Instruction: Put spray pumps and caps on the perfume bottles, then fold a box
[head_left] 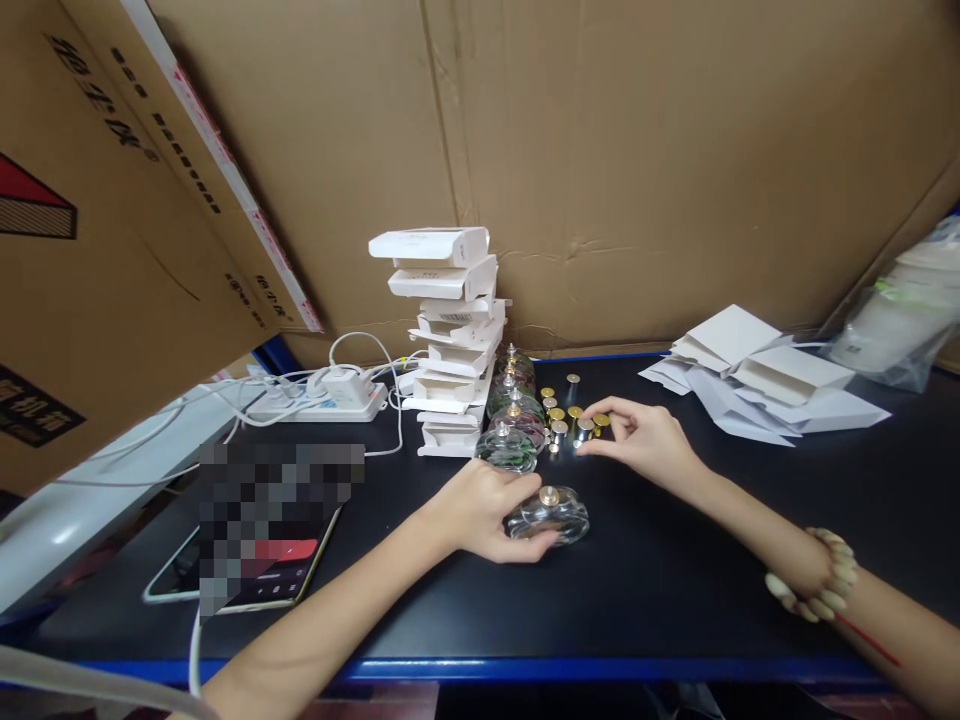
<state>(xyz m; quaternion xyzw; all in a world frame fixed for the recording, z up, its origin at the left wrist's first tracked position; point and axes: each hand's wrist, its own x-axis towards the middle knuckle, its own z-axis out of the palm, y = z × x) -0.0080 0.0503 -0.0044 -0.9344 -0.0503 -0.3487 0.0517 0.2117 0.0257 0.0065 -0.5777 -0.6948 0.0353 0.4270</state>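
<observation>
My left hand (pixel 487 510) is closed around a clear glass perfume bottle (pixel 566 520) with a metal spray nozzle on top, standing on the black table. Thumb and index finger of my right hand (pixel 637 435) are on either side of a silver cap (pixel 584 430), pinching it among the other caps. Several gold caps (pixel 555 413) and another silver cap (pixel 559 430) lie just left of those fingertips. Behind my left hand, a row of glass perfume bottles (pixel 506 450) with bare nozzles runs back along the white boxes.
White boxes (pixel 457 360) form a leaning stack behind the bottles. Folded white cartons (pixel 757 370) and a plastic bag (pixel 892 330) lie at the right. A power strip (pixel 330 398) with cables and a phone (pixel 285 575) are at the left. Cardboard (pixel 637 180) walls the back.
</observation>
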